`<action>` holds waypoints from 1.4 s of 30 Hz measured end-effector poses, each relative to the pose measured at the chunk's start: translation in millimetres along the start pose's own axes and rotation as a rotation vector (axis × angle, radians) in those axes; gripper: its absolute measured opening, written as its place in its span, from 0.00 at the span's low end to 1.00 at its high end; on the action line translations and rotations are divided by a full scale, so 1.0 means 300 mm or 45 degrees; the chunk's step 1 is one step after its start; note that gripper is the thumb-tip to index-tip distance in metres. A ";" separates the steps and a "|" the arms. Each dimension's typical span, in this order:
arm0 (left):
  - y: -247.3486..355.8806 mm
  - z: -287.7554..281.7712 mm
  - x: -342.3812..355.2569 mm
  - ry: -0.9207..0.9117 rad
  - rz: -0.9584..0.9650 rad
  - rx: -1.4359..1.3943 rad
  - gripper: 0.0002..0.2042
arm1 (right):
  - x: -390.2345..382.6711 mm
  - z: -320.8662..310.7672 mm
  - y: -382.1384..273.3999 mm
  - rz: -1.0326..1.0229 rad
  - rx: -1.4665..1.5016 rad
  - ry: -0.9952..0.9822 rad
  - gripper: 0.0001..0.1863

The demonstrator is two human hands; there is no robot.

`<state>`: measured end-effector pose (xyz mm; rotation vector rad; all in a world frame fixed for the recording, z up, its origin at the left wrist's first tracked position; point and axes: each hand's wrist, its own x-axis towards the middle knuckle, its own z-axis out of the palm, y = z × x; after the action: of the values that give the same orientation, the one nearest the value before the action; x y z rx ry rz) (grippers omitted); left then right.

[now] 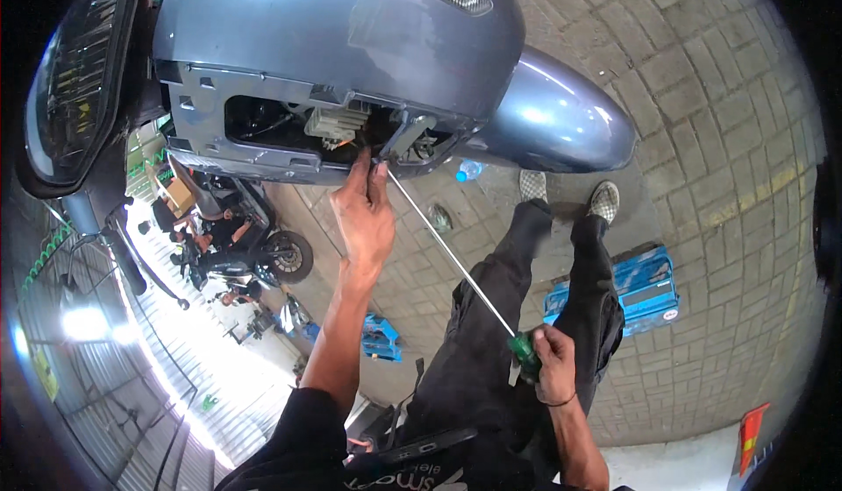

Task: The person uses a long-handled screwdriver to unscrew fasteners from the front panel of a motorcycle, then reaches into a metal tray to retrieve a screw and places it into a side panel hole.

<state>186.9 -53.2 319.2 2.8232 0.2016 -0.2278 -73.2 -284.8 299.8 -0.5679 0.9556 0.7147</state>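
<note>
My right hand (555, 366) is wrapped round the green handle of a long screwdriver (452, 256). The thin metal shaft slants up and left to the lower edge of a grey-blue scooter's front body (351, 35). There my left hand (364, 219) reaches up with its fingers closed together beside the screwdriver's tip. What those fingertips pinch, if anything, is hidden. Just above them, an opening in the dark inner panel (263, 156) shows a finned metal part (338, 121) and some wiring. The very tip of the shaft is hard to make out at the panel edge.
Blue toolboxes (649, 291) stand on the brick paving behind my legs. A plastic bottle (469, 170) lies near my shoes. The scooter's front fender (561, 114) juts to the right, its headlight (74, 79) is far left. Another motorcycle (246, 237) and an orange cone (752, 438) are farther off.
</note>
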 end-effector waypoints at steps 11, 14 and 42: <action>-0.014 -0.035 0.032 0.017 0.249 0.016 0.15 | -0.083 0.025 -0.020 -0.843 -1.106 0.157 0.21; 0.011 -0.020 0.014 0.007 0.158 -0.090 0.14 | -0.077 -0.006 0.024 -0.625 -0.847 0.092 0.17; -0.028 -0.042 0.030 -0.043 0.163 0.033 0.13 | -0.104 0.130 0.051 -0.807 -0.897 0.083 0.28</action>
<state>196.0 -40.5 327.0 2.8421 0.0099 -0.2508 -76.4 -256.2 343.5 -1.4437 0.5044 0.4379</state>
